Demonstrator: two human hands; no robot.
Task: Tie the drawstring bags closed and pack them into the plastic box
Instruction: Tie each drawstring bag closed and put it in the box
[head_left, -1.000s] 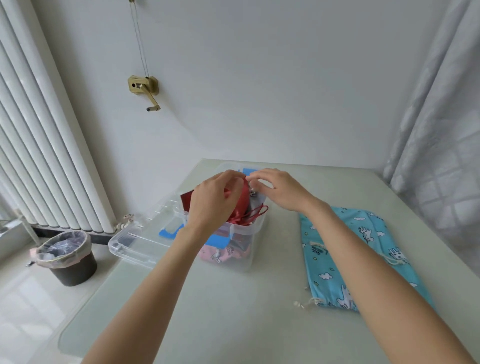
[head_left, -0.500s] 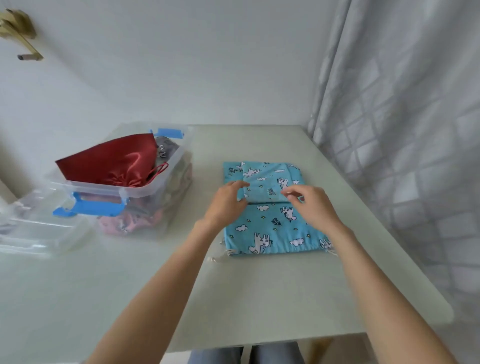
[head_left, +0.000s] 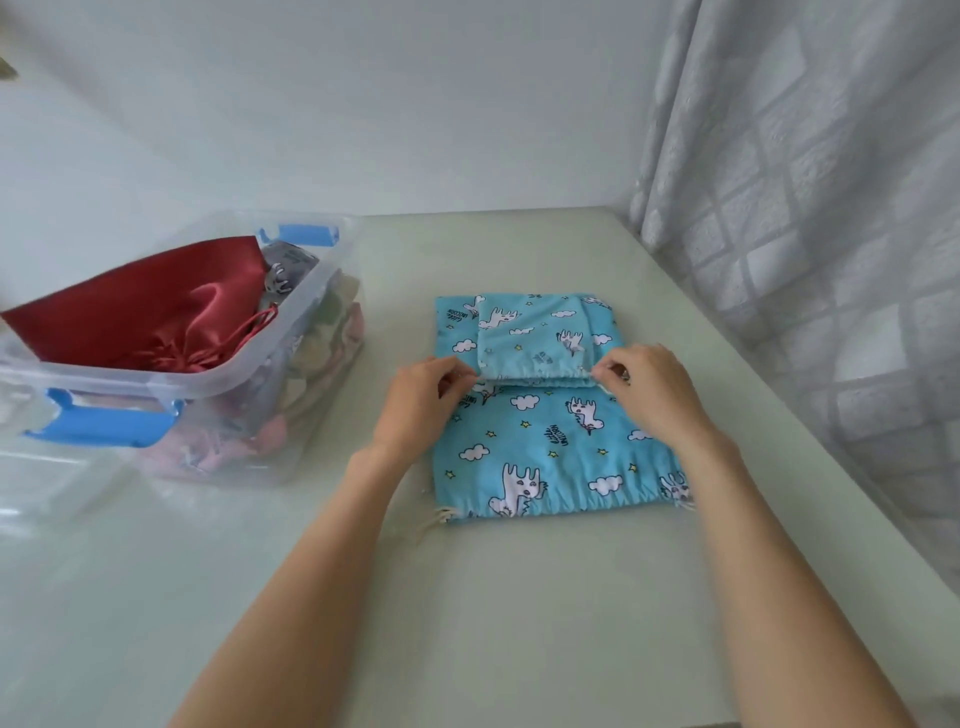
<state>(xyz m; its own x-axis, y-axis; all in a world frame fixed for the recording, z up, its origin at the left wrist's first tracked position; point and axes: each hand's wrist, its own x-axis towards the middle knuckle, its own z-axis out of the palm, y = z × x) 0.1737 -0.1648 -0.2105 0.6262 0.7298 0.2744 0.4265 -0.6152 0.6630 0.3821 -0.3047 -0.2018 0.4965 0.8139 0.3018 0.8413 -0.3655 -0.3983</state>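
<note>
A small blue unicorn-print drawstring bag lies on top of a larger bag of the same print on the pale table. My left hand pinches the left end of the small bag's gathered opening. My right hand pinches its right end. To the left stands the clear plastic box with blue handles. Inside it a tied red satin bag lies on top of a grey bag and several others.
The box's clear lid lies at the far left edge. A grey patterned curtain hangs along the table's right side. A white wall stands behind the table.
One second ago both hands were at the red bag in the box. They moved right to the blue bags and now pinch the ends of the small bag's opening.
</note>
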